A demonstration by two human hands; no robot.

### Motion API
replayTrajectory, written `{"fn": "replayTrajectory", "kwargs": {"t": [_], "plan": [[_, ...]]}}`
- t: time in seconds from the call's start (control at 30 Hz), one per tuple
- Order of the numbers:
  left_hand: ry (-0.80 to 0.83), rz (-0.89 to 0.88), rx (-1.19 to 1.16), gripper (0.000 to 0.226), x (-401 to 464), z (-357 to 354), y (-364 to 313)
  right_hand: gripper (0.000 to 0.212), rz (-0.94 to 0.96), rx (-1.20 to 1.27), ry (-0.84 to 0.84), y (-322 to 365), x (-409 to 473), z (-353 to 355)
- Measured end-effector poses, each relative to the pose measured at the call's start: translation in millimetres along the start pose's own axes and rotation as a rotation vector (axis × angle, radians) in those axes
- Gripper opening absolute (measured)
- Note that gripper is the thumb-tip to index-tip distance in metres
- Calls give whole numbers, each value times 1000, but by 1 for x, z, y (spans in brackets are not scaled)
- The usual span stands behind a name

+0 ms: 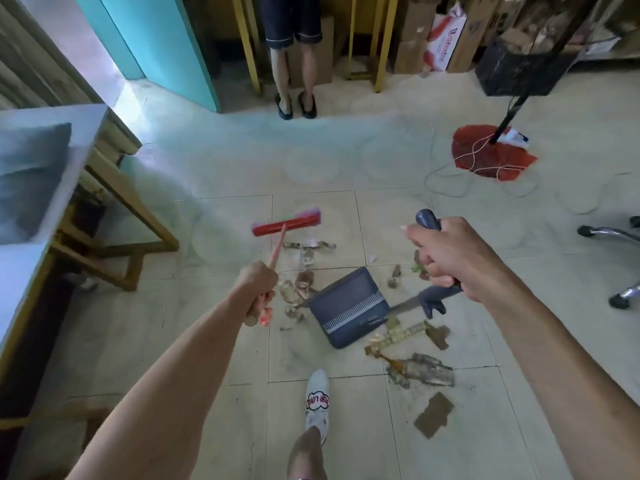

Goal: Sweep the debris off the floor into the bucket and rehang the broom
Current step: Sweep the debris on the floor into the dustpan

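Observation:
My left hand (259, 289) is shut on the pink handle of a red broom (286, 224), whose pink-bristled head rests on the tiled floor ahead. My right hand (446, 252) grips the grey upright handle of a dark grey dustpan (348, 308), which sits tilted on the floor between the two hands. Brown debris (420, 368) of scraps, peels and cardboard lies scattered around the dustpan, some left of it near the broom (298, 285) and more to its right. No bucket is visible.
A wooden table (104, 216) stands at left. A person's legs (294, 74) are at the back by yellow shelf posts. A red cloth (491, 154) with cords and a black pole lies right, chair casters (620, 299) at far right. My white shoe (317, 400) is below the dustpan.

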State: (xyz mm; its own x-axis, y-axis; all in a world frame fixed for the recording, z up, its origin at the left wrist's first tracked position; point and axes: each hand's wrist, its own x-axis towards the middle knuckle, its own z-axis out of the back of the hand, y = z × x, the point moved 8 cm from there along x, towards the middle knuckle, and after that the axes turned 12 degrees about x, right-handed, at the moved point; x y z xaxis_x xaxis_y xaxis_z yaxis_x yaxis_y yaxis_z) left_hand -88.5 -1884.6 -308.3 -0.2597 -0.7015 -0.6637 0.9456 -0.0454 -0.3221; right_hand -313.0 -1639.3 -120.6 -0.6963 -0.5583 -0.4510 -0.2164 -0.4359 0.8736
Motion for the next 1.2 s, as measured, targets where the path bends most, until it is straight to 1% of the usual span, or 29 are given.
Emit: {"fn": "replayTrajectory", "kwargs": {"t": [0.1, 0.17, 0.27, 0.3, 0.37, 0.4, 0.47, 0.53, 0.63, 0.7, 0.73, 0.8, 0.87, 0.93, 1.0, 1.07, 1.13, 1.2], "plan": [[25, 22, 82, 18, 53, -8, -18, 30, -19, -12, -4, 10, 53, -12], [75, 31, 143, 22, 67, -28, -17, 31, -9, -9, -56, 14, 79, -13], [156, 29, 287, 36, 48, -62, -4, 29, 0, 7, -139, 24, 103, -6], [177, 31, 294, 38, 33, -71, -3, 28, 2, 13, -151, 28, 107, -3], [247, 27, 266, 40, 7, -87, -10, 27, 10, 1, -162, 37, 113, 4], [283, 19, 249, 37, -3, -93, -19, 27, 14, -8, -169, 40, 114, 8], [345, 16, 207, 26, -24, -97, -38, 27, 31, -7, -175, 47, 115, 17], [369, 47, 128, 16, -43, -90, -52, 26, 54, -5, -186, 51, 112, 33], [392, -9, -26, 25, -58, -55, -59, 26, 82, 13, -218, 52, 105, 72], [471, -23, -188, 28, -65, -32, -55, 27, 78, 32, -204, 47, 98, 101], [488, 24, -273, 28, -68, -26, -48, 27, 77, 39, -192, 43, 95, 114], [417, 114, -296, 28, -74, -30, -40, 27, 86, 38, -155, 37, 87, 137], [289, 152, -186, 29, -84, -57, -45, 27, 100, 35, -125, 30, 76, 157], [198, 147, -8, 31, -98, -99, -58, 26, 121, 42, -106, 22, 64, 176], [162, 107, 109, 31, -113, -146, -75, 26, 141, 40, -90, 14, 54, 191], [212, 109, 91, 26, -135, -192, -87, 28, 154, 26, -92, 10, 49, 205], [276, 83, 79, 30, -165, -232, -99, 29, 158, 18, -82, 6, 44, 216], [345, 42, 121, 20, -188, -245, -106, 28, 163, 35, -92, 5, 44, 225]]}}
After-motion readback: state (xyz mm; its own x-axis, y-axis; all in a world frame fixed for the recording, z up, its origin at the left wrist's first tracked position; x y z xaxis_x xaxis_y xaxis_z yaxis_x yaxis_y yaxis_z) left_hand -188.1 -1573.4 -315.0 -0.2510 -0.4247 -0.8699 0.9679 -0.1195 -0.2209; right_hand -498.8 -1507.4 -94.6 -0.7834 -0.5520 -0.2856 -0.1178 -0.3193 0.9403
